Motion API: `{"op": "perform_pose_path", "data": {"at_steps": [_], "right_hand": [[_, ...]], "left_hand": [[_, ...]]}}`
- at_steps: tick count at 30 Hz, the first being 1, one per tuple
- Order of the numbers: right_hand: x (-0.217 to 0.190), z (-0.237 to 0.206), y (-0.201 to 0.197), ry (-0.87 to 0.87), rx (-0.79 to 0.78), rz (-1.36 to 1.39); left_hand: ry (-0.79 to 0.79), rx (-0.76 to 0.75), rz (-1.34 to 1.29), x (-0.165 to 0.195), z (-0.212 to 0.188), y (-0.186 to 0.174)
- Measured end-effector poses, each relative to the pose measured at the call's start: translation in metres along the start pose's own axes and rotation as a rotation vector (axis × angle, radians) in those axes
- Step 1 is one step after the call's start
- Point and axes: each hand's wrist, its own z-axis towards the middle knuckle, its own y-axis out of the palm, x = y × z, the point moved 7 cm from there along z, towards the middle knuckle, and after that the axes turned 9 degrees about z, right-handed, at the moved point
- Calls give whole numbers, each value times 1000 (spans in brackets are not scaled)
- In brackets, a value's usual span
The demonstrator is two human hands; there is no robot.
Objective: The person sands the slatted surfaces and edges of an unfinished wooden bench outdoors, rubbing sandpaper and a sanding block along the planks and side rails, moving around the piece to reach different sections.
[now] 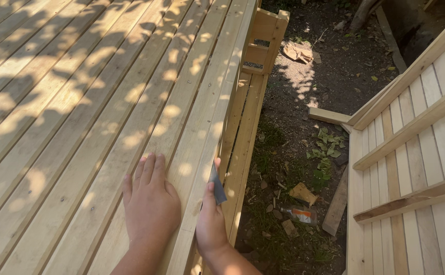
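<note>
Sandpaper [216, 184], a small grey piece, sits pinched in the right hand [211, 221] against the outer edge board [217, 127] of a wooden deck [70, 102]. The left hand [151, 203] lies flat beside it, fingers pressed together. Judging by the long edge ahead, most sanding remains.

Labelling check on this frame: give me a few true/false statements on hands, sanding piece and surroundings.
1. The left hand lies flat on the wooden deck. True.
2. The right hand holds a hammer. False: it grips a small grey sanding piece against the deck's edge board.
3. A plastic bottle lies on the dirt ground below. True.
4. The deck is painted blue. False: bare light wood.
5. Both hands touch each other. False: they are apart.
</note>
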Motion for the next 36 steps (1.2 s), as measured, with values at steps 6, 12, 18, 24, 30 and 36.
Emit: {"op": "perform_pose_path", "data": {"at_steps": [6,12,18,24,30,36], "right_hand": [[31,-49,-10,-77,136,-95],[-35,48,7,133,125,118],[40,-52,-18,189,242,-151],[41,-66,-7,14,276,21],[-1,24,-4,197,102,75],[62,-54,-20,-131,29,1]], "left_hand": [[-13,-8,5,0,1,-1],[-1,0,1,-1,-1,2],[7,4,21,0,-1,-1],[-19,-30,9,-1,-1,2],[3,27,17,-2,-4,-1],[4,37,-9,0,-3,-4]]}}
